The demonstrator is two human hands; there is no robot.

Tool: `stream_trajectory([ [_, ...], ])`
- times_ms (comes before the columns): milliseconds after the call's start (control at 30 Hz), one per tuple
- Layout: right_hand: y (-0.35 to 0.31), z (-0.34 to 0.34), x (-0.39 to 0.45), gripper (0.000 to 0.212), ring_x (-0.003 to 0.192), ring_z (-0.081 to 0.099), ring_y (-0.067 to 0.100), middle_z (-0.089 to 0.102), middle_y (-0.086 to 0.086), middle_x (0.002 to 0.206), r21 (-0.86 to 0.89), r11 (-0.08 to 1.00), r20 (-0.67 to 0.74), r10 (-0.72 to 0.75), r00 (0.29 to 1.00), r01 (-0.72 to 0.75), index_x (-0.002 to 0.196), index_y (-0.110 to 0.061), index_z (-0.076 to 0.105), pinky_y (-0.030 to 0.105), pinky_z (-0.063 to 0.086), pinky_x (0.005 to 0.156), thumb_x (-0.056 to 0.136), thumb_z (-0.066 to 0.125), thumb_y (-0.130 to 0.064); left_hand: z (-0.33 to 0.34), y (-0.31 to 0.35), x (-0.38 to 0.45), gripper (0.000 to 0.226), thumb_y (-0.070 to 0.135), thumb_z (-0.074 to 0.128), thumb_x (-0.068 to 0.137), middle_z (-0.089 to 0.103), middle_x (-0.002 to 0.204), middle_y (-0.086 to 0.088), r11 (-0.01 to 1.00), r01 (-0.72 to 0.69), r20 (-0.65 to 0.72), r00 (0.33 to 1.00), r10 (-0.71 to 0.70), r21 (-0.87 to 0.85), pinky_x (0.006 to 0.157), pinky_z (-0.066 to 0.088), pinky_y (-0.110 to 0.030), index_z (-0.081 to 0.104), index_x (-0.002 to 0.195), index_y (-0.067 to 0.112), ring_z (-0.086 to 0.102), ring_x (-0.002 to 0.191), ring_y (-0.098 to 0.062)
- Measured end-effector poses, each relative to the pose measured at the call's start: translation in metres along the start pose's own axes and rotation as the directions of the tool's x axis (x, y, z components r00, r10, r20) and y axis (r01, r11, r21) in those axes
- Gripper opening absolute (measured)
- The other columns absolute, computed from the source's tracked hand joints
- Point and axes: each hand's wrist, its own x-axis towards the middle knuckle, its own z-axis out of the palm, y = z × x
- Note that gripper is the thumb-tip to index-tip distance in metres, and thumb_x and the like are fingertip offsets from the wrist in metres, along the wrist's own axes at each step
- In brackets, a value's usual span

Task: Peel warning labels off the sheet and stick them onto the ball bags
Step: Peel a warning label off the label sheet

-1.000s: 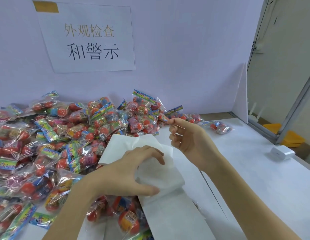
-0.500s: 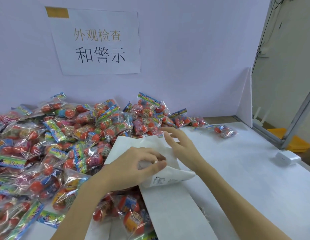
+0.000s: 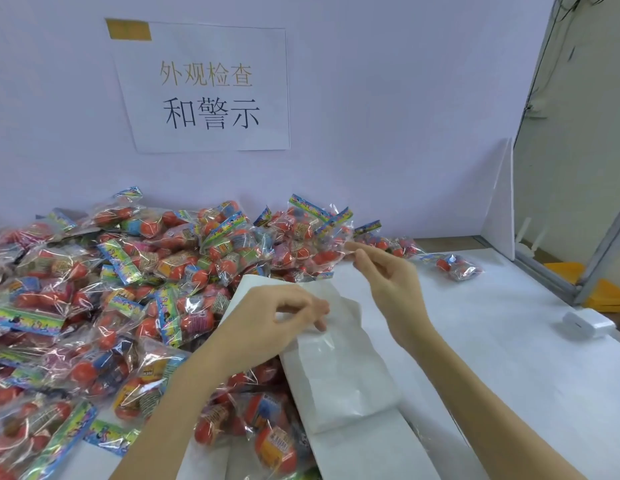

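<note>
Many bags: a heap of ball bags (image 3: 135, 289) is lying from nine to twelve o'clock; no applied labels can be made out.
Label sheet (image 3: 339, 368): is being steadied at centre by the left hand (image 3: 267, 327), fingertips curled onto it.
Right hand (image 3: 388, 282): is being raised at one o'clock, thumb and forefinger pinching something clear; a peeled label is judged likely.
Remaining: most sticking is judged outstanding.

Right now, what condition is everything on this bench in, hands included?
label sheet: lying flat, far end curled up
left hand: fingers curled on the sheet's far end
right hand: raised, pinching a clear label
clear label: off the sheet, not yet stuck on
ball bags: sealed, heaped
lone ball bag: sealed, lying apart
paper sign: taped to wall
</note>
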Motion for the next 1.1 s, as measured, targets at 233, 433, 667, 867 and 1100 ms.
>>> stream_trajectory([
  [233,-0.029,-0.007,-0.011,0.034,0.101,0.076,0.029,0.079,0.018,0.104,0.435,0.900,0.028,-0.006,1.000,-0.007,0.095,-0.008,0.084,0.029,0.059,0.090,0.100,0.063,-0.034,-0.002,0.001,0.010,0.052,0.053,0.072,0.084,0.075,0.110,-0.003,0.905,0.083,-0.372,0.893,-0.253,-0.417,0.082,0.063,-0.028,0.064,0.125,0.022,0.079,0.087,-0.017],
  [433,-0.031,0.008,-0.023,0.041,0.070,0.069,0.021,0.071,0.011,0.076,0.373,0.915,0.185,0.092,0.978,-0.156,0.076,-0.010,0.076,0.030,0.058,0.073,0.097,0.064,-0.043,0.001,-0.002,0.009,0.062,0.041,0.085,0.073,0.065,0.132,0.013,0.879,0.028,-0.400,0.883,-0.245,-0.476,0.108,0.053,-0.045,0.063,0.131,0.042,0.070,0.118,-0.015],
  [667,-0.033,0.013,-0.032,0.021,0.077,0.072,0.010,0.074,-0.007,0.084,-0.058,0.998,0.401,0.032,0.916,-0.009,0.100,-0.023,0.073,0.019,0.054,0.067,0.094,0.073,-0.042,0.001,-0.001,0.009,0.032,0.040,0.090,0.069,0.080,0.103,0.008,0.905,-0.008,-0.397,0.900,-0.179,-0.425,0.079,0.060,-0.022,0.079,0.099,0.042,0.078,0.094,-0.015],
  [867,-0.035,0.008,-0.028,0.014,0.071,0.066,0.008,0.074,-0.008,0.078,-0.077,0.995,0.401,0.084,0.912,-0.058,0.089,-0.026,0.079,0.016,0.050,0.067,0.091,0.080,-0.040,-0.004,-0.005,0.008,0.003,0.034,0.083,0.086,0.081,0.088,0.009,0.891,0.015,-0.471,0.845,-0.254,-0.454,0.074,0.053,-0.011,0.084,0.085,0.030,0.074,0.083,0.000],
  [1100,-0.039,0.006,-0.024,0.047,0.089,0.069,0.023,0.079,0.013,0.102,0.171,0.970,0.187,0.141,0.972,-0.173,0.102,-0.011,0.076,0.051,0.053,0.083,0.076,0.083,-0.051,-0.006,-0.002,0.007,0.016,0.016,0.070,0.100,0.080,0.093,0.010,0.888,0.064,-0.417,0.866,-0.276,-0.456,0.082,0.056,-0.021,0.074,0.112,0.027,0.073,0.090,-0.003],
])
